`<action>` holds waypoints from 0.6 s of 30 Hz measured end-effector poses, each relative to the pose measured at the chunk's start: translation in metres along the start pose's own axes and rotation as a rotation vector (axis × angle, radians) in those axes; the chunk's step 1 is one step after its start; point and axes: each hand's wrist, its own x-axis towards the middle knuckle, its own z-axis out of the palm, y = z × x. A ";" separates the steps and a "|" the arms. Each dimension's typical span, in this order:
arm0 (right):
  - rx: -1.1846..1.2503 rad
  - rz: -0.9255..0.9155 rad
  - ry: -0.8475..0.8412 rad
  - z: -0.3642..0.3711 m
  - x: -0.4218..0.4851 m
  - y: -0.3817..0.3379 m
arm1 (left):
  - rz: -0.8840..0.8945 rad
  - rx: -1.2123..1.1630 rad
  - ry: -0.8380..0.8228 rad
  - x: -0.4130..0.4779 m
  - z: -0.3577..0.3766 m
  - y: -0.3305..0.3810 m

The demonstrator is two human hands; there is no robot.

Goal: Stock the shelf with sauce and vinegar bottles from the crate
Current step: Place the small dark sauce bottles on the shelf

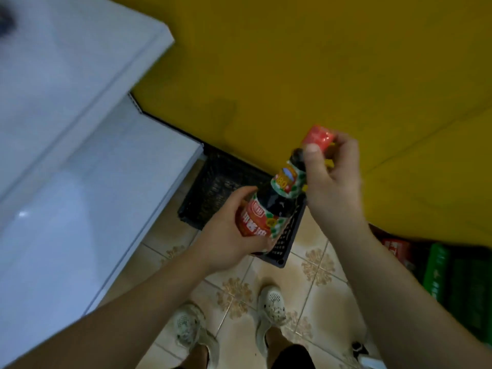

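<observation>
The person stands over a tiled floor (306, 272), both arms stretched forward, with a dark sauce bottle (274, 205) held between the two hands in the middle of the frame. The bottle is tilted, base toward the lower left and its red cap (318, 137) toward the upper right.

The left hand (229, 233) grips the bottle's lower body, fingers curled round the red label from below and thumb lying over the top of it. The right hand (332, 171) holds the upper end: the thumb (311, 151) presses on the neck just under the cap and the other fingers curl round the far side, close together.

The bottle hangs in the air above a black mesh crate (221, 182), which sits on the floor just behind and below the hands. The crate's inside is dark and I cannot tell what lies in it.

A white shelf (80, 155) fills the left side of the frame in stepped tiers, its near edge just beside the crate. A broad yellow panel (292, 62) spreads across the upper right, and its lower edge overlaps the crate's far side. At the lower right edge stand a green box (436, 272) and red packs (396, 249) under that panel. Two pale shoes (271, 307) show at the bottom centre.
</observation>
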 end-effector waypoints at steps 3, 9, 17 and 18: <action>-0.021 0.117 -0.128 0.005 -0.008 -0.064 | 0.064 -0.039 0.097 -0.045 -0.013 0.067; 0.316 0.021 -0.125 0.004 -0.026 -0.190 | 0.204 -0.069 0.110 -0.132 -0.049 0.170; 0.424 -0.176 -0.477 -0.016 -0.046 -0.309 | 0.385 -0.214 0.374 -0.197 -0.035 0.254; 0.423 -0.212 -0.516 -0.018 -0.050 -0.320 | 0.410 -0.234 0.418 -0.202 -0.030 0.259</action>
